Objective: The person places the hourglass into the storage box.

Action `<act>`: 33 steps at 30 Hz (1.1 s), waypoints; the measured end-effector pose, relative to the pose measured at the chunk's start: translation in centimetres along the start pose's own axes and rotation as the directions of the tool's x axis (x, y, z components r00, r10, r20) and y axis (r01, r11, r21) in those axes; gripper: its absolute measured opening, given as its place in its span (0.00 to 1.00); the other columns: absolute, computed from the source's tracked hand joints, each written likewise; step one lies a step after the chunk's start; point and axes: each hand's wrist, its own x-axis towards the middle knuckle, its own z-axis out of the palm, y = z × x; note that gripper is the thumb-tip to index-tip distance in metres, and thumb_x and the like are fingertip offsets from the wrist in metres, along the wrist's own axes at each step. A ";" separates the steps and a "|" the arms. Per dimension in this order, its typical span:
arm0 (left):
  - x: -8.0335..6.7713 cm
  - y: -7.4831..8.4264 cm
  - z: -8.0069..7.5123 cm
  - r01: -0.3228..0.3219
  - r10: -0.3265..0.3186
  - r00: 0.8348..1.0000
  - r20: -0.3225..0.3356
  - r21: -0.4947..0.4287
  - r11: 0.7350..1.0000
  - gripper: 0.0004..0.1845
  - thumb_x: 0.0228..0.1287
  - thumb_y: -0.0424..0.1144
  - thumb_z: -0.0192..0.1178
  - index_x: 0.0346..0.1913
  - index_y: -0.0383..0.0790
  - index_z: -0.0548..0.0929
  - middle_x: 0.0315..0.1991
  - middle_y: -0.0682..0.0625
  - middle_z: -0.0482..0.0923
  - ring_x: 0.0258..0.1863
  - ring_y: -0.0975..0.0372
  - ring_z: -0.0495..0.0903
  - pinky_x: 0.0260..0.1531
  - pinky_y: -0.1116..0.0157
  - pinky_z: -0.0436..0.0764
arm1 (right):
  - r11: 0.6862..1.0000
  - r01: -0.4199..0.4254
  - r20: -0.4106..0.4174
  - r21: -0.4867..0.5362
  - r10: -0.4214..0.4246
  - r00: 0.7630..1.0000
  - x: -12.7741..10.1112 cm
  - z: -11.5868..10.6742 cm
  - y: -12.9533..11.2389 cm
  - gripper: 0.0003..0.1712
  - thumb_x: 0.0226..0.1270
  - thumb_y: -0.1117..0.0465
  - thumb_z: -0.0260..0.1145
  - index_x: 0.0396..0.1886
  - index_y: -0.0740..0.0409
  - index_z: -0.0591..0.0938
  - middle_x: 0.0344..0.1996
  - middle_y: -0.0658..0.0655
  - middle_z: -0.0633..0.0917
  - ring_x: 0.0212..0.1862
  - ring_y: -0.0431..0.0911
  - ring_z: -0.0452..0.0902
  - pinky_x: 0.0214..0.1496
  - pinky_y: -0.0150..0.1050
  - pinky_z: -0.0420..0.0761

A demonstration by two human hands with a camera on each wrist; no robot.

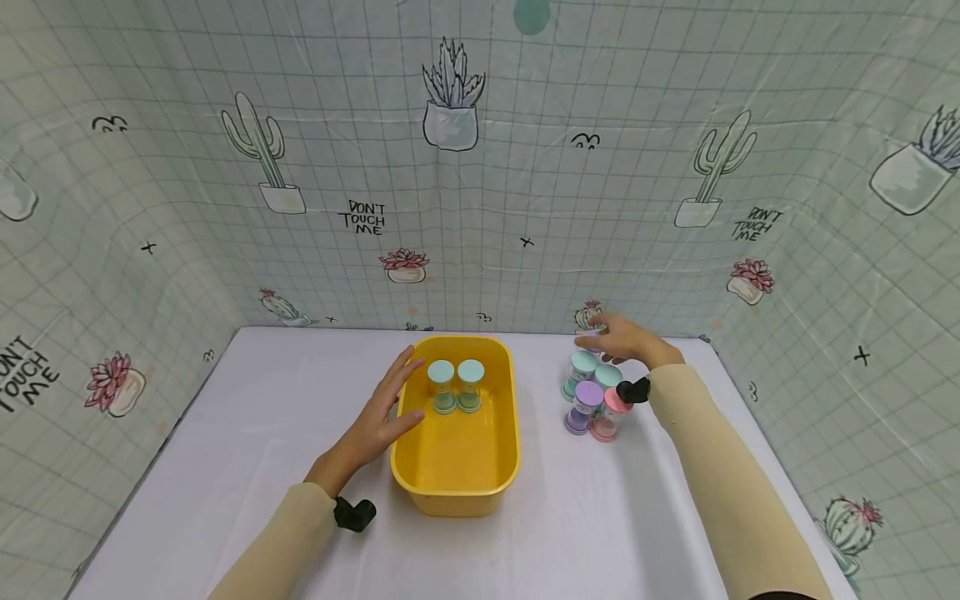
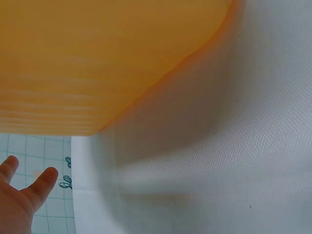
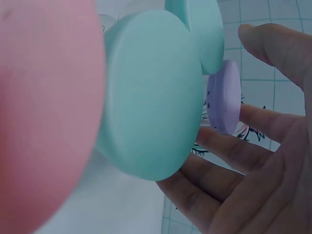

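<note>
A yellow tub stands mid-table with two teal-capped timers upright at its far end. My left hand lies flat, fingers straight, against the tub's left wall; in the left wrist view the fingertips show beside the tub wall. To the right of the tub stands a cluster of timers: two teal-capped, one purple-capped, one pink-capped. My right hand reaches over the back of the cluster, thumb and fingers around another purple-capped timer.
The white table is walled on three sides by a cactus-print cloth. The cluster's teal cap and pink cap fill the right wrist view close up.
</note>
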 end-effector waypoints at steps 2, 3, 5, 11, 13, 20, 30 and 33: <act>0.0 0.0 0.0 0.002 -0.002 1.000 0.000 -0.001 1.000 0.40 0.67 0.38 0.57 0.81 0.44 0.59 0.86 0.47 0.38 0.83 0.40 0.44 0.68 0.25 0.60 | 1.000 -0.010 0.006 0.001 0.010 1.000 0.1 0.0 0.0 0.45 0.78 0.44 0.58 0.79 0.70 0.56 0.67 0.77 0.73 0.61 0.69 0.79 0.61 0.56 0.84; 0.0 0.0 0.0 0.002 -0.002 1.000 -0.001 -0.002 1.000 0.40 0.67 0.38 0.57 0.81 0.44 0.59 0.86 0.47 0.38 0.83 0.40 0.44 0.68 0.25 0.60 | 1.000 -0.012 0.008 -0.003 0.012 1.000 0.1 0.0 0.0 0.45 0.78 0.44 0.58 0.79 0.70 0.56 0.67 0.77 0.73 0.61 0.68 0.79 0.60 0.55 0.84; -0.1 -0.1 0.0 0.004 -0.004 1.000 -0.003 0.000 1.000 0.40 0.67 0.38 0.57 0.81 0.45 0.59 0.86 0.47 0.38 0.83 0.40 0.44 0.68 0.26 0.60 | 1.000 -0.021 0.012 -0.003 0.021 1.000 0.1 0.1 0.0 0.44 0.78 0.45 0.58 0.79 0.69 0.57 0.68 0.76 0.73 0.60 0.67 0.80 0.58 0.54 0.85; -0.1 -0.1 0.0 0.000 0.000 1.000 0.001 0.006 1.000 0.39 0.69 0.45 0.57 0.81 0.46 0.59 0.86 0.47 0.38 0.83 0.40 0.44 0.68 0.26 0.60 | 0.999 -0.050 0.026 0.005 0.050 0.998 0.2 0.3 0.2 0.44 0.78 0.44 0.58 0.79 0.68 0.58 0.70 0.77 0.70 0.58 0.64 0.83 0.58 0.53 0.85; -0.2 -0.1 0.0 0.001 -0.001 1.000 0.004 0.007 1.000 0.39 0.69 0.48 0.58 0.81 0.46 0.58 0.86 0.47 0.38 0.83 0.40 0.44 0.68 0.27 0.60 | 0.998 -0.055 0.026 0.005 0.055 0.998 0.3 0.4 0.3 0.44 0.78 0.44 0.58 0.79 0.69 0.58 0.70 0.77 0.69 0.55 0.61 0.84 0.56 0.50 0.86; -0.1 -0.1 0.1 0.001 -0.001 1.000 0.001 -0.003 1.000 0.40 0.70 0.50 0.58 0.81 0.47 0.59 0.86 0.48 0.38 0.83 0.40 0.44 0.69 0.27 0.59 | 0.998 -0.061 0.020 0.009 0.061 0.998 0.4 0.4 0.1 0.43 0.77 0.46 0.58 0.78 0.71 0.59 0.69 0.77 0.70 0.54 0.58 0.84 0.54 0.46 0.86; 0.1 -0.3 0.0 -0.033 0.033 0.999 -0.001 0.034 0.999 0.39 0.70 0.49 0.58 0.80 0.43 0.59 0.85 0.43 0.40 0.82 0.37 0.45 0.66 0.25 0.62 | 0.999 -0.040 -0.008 0.003 0.040 0.999 1.0 0.6 0.1 0.37 0.76 0.51 0.59 0.73 0.74 0.65 0.66 0.78 0.74 0.53 0.57 0.85 0.59 0.49 0.86; 0.0 -0.4 -0.1 -0.033 0.033 0.999 -0.005 0.042 0.999 0.39 0.70 0.50 0.59 0.80 0.43 0.60 0.85 0.42 0.40 0.82 0.37 0.46 0.66 0.26 0.62 | 1.000 -0.022 -0.029 0.000 0.022 0.999 1.3 0.6 0.1 0.35 0.76 0.53 0.59 0.71 0.75 0.67 0.63 0.78 0.75 0.50 0.57 0.87 0.54 0.46 0.88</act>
